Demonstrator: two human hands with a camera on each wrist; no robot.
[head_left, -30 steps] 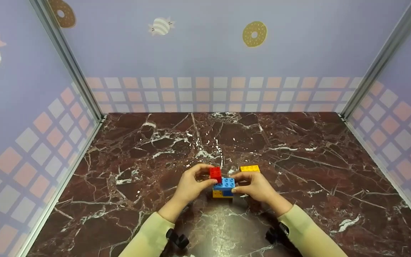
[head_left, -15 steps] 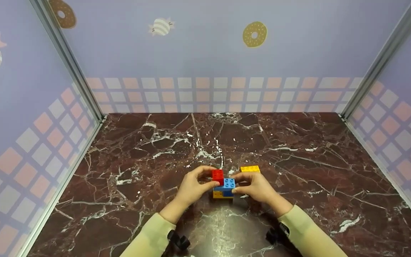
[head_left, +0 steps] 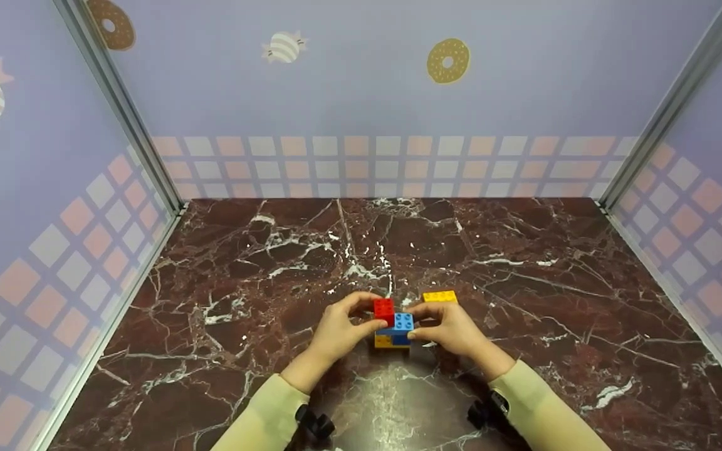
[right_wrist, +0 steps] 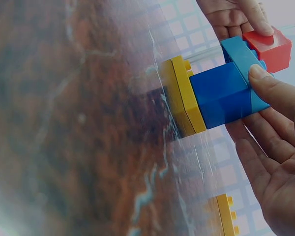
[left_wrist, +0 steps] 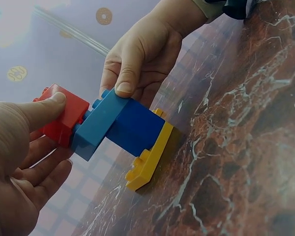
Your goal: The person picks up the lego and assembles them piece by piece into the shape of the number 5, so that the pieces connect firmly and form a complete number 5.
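My left hand (head_left: 341,327) pinches a red toy building brick (head_left: 383,308) between thumb and fingers, over the left end of a light blue brick (head_left: 404,322). In the left wrist view, a few of the light blue brick's studs show at the edge of the red one. With thumb and fingers, my right hand (head_left: 445,327) grips the right end of the light blue brick. Under it is a dark blue brick (left_wrist: 135,127), set on a flat yellow brick (left_wrist: 152,164) at the bottom. The light blue brick overhangs the dark blue one on the left.
A second yellow brick (head_left: 439,295) lies on the marbled table (head_left: 524,300) just behind my right hand. Patterned panels (head_left: 361,88) rise at the back and both sides of the table.
My left hand has brought the red brick slightly right and down onto the light blue brick, covering its left studs. My right hand has stayed in place on the stack.
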